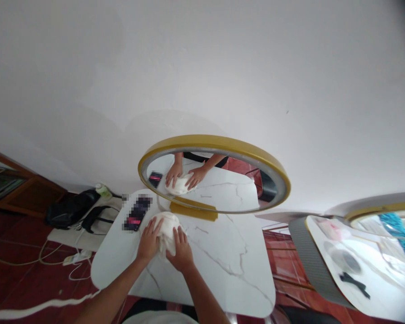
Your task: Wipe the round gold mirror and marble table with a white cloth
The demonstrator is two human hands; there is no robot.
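Observation:
A bundled white cloth (166,227) lies on the white marble-patterned table (222,270), left of its middle. My left hand (150,238) rests on the cloth's left side with the fingers stretched over it. On the right side, my right hand (182,252) lies against the same cloth, fingers spread. Both palms press from above and the sides, and the cloth's underside is hidden. Beyond my left hand, a dark phone-like object (137,213), partly blurred out, lies on the table. The gold-framed oval mirror (212,140) shows both hands on the cloth.
The mirror's gold base (193,211) stands at the table's back edge by the wall. At left are a black bag (72,208), a pale green bottle (103,191), and a power strip (77,257) with cables on the red floor. A second table (374,288) with a black strap stands right.

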